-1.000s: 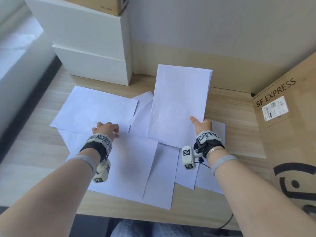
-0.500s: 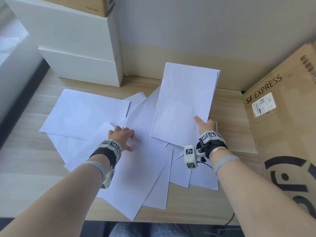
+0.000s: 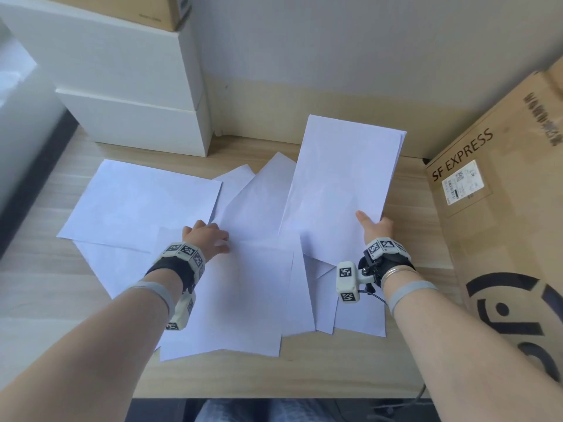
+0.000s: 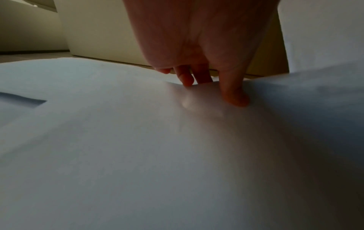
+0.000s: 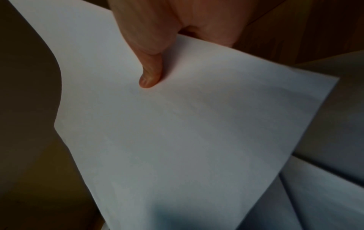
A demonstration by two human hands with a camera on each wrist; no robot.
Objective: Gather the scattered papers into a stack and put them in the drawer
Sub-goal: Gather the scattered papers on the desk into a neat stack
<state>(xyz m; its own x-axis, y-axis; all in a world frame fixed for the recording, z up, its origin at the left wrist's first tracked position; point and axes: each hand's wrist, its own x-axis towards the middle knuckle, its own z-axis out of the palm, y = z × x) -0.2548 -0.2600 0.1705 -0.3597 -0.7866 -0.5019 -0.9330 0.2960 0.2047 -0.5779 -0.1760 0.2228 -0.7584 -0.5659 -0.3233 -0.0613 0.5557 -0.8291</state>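
Note:
Several white paper sheets (image 3: 140, 202) lie scattered and overlapping on the wooden desk (image 3: 45, 284). My right hand (image 3: 373, 226) holds a small stack of sheets (image 3: 341, 184) tilted up above the desk, its thumb (image 5: 149, 74) pressed on top of the stack (image 5: 197, 124). In the middle, my left hand (image 3: 210, 239) pinches the far edge of a front sheet (image 3: 243, 300). Its thumb (image 4: 234, 96) lies on top of that sheet (image 4: 138, 155) and the fingers curl behind the edge. The white drawer unit (image 3: 137, 123) stands at the back left, its drawers closed.
A large SF EXPRESS cardboard box (image 3: 502, 223) stands along the right side of the desk. Another cardboard box (image 3: 170, 10) sits on top of the drawer unit. The wall runs close behind the papers.
My left hand has moved right from the left sheets to the middle and taken the front sheet's far edge; that sheet has shifted and turned. My right hand still holds the stack up.

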